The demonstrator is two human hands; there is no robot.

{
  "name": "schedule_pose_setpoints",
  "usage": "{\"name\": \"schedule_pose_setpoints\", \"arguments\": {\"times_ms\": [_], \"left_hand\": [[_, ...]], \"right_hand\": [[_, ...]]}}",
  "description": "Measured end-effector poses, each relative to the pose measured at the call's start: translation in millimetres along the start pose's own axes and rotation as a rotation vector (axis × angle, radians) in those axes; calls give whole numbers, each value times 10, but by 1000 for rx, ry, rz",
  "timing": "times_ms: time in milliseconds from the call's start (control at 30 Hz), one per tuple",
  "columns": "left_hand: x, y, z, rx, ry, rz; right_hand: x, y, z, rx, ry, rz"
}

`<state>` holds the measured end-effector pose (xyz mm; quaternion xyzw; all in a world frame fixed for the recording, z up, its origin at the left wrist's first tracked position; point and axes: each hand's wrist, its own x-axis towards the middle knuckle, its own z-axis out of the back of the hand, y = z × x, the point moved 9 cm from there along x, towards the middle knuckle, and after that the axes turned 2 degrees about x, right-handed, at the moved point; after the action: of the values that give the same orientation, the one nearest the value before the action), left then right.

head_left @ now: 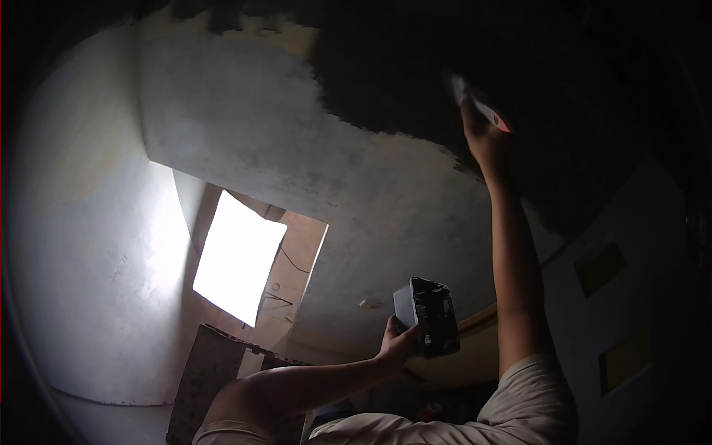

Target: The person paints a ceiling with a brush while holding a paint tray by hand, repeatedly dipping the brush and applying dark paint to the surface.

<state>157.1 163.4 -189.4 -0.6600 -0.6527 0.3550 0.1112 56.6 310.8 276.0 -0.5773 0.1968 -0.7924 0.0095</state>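
Note:
My right hand (486, 137) is raised high and closed around a hand tool with a pale handle and red end (493, 117). Its far end blurs against a dark coating (386, 81) on the pale surface (230, 96) overhead, so I cannot tell its exact kind. Lower down, my left hand (398, 341) grips a rectangular pan (404, 305), grey outside and smeared dark on its open side. The pan is tilted and apart from the surface. The dark coating ends in a ragged edge left of and below my right hand.
A bright window opening (239, 259) lies at the left, in a brownish recess (300, 248). A curved pale wall (96, 245) runs down the left side. Small rectangular niches (599, 268) mark the dim right wall. A dark board-like panel (200, 378) stands behind my left arm.

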Motion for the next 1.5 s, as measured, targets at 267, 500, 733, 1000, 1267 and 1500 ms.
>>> {"name": "schedule_pose_setpoints", "arguments": {"times_ms": [267,500,733,1000,1267,1500], "left_hand": [[-24,-17,-55,-23,-18,59],[47,25,5,34,-11,41],[70,69,-25,-18,13,93],[23,32,-50,-29,39,65],[103,74,-24,3,2,133],[51,30,-41,15,10,110]], "right_hand": [[-1161,369,-859,-4,408,167],[-1247,548,-825,381,603,-167],[527,-13,-76,-49,8,36],[-1708,335,-959,184,739,-266],[-1731,381,-1337,257,1016,-164],[60,149,-584,-60,521,160]]}}
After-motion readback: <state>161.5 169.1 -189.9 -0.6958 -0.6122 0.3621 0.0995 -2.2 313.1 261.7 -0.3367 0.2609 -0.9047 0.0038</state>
